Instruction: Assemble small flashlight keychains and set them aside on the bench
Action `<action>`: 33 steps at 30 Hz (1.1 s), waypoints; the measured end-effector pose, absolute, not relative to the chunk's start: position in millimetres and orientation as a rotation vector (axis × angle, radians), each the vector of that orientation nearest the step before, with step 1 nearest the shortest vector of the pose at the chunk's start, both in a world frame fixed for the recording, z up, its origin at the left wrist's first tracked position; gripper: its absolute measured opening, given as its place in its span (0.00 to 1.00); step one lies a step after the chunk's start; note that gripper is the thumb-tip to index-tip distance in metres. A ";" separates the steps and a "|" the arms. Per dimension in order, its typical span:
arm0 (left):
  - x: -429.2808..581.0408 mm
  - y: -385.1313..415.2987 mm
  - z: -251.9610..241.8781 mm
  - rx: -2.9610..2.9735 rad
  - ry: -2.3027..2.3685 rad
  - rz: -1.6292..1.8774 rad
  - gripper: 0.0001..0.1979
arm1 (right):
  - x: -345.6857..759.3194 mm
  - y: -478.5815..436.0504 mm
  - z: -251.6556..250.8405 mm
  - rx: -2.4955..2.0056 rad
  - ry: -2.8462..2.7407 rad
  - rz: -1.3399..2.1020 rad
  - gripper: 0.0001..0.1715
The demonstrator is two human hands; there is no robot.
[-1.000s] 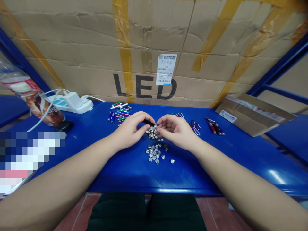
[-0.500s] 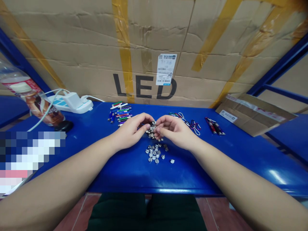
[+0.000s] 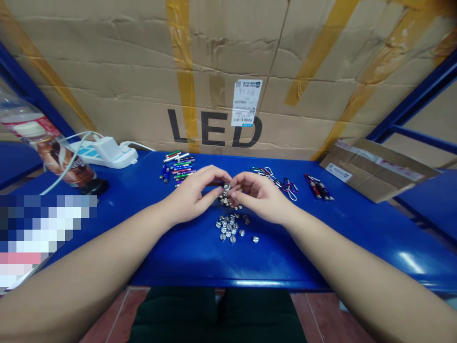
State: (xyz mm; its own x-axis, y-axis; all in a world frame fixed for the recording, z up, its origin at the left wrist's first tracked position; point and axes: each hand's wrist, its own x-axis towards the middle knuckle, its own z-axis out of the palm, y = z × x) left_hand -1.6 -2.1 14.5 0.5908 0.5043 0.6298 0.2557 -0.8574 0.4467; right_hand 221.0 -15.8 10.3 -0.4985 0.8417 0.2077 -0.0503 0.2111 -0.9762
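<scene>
My left hand [image 3: 202, 190] and my right hand [image 3: 260, 191] meet fingertip to fingertip over the middle of the blue table [image 3: 185, 252]. Between their curled fingers is a small silvery round metal piece [image 3: 227, 186], partly covered, so its exact kind is unclear. Directly below lies a heap of small shiny round metal pieces [image 3: 224, 202], half hidden by my fingers. Nearer me is a loose group of slotted metal end caps [image 3: 228, 227], with one cap [image 3: 256, 239] apart on the right.
Coloured metal tubes [image 3: 183, 169] lie behind my left hand. Carabiner clips [image 3: 291, 188] and dark pocket-light bodies [image 3: 319, 189] are right. A power strip [image 3: 121, 156], a tilted bottle [image 3: 64, 157] and a cardboard piece [image 3: 374, 171] stand around; a big carton [image 3: 143, 95] forms the back.
My fingertips have shifted slightly around the small metal piece, which sits a little lower. The caps, tubes and clips stay where they were.
</scene>
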 end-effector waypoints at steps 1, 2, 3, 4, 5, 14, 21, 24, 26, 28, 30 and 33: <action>-2.5 -1.9 15.4 2.576 0.604 1.182 0.10 | 220.9 -15.7 10.0 -0.743 -1.672 1.418 0.13; -3.3 -1.5 16.0 2.627 0.599 1.217 0.09 | 220.9 -15.4 9.5 -0.740 -1.656 1.447 0.13; -4.0 -1.0 16.4 2.660 0.606 1.237 0.10 | 220.8 -14.9 8.7 -0.741 -1.635 1.480 0.14; -4.5 -0.5 16.4 2.676 0.622 1.242 0.10 | 220.7 -14.4 7.8 -0.744 -1.611 1.515 0.15; -4.8 0.0 16.2 2.683 0.640 1.236 0.11 | 220.7 -13.7 6.9 -0.749 -1.587 1.548 0.16; -4.2 1.4 14.3 2.862 0.658 1.218 0.13 | 221.4 -12.7 9.6 -0.798 -1.421 1.692 0.13; -3.2 -0.1 16.4 2.958 0.661 1.183 0.14 | 222.4 -10.3 6.0 -0.845 -1.274 1.861 0.09; -2.5 -0.9 16.4 2.971 0.648 1.165 0.14 | 222.1 -9.6 4.6 -0.853 -1.255 1.876 0.08; -2.3 -0.7 16.1 2.969 0.655 1.167 0.14 | 222.3 -9.4 4.4 -0.851 -1.254 1.874 0.08; -2.4 -0.1 15.8 2.969 0.664 1.171 0.14 | 222.8 -9.3 4.3 -0.847 -1.258 1.869 0.08; -2.6 0.6 15.6 2.968 0.665 1.177 0.14 | 223.5 -9.0 4.1 -0.844 -1.263 1.864 0.09; -2.5 0.7 15.3 2.946 0.676 1.171 0.14 | 224.0 -8.6 3.4 -0.838 -1.264 1.862 0.10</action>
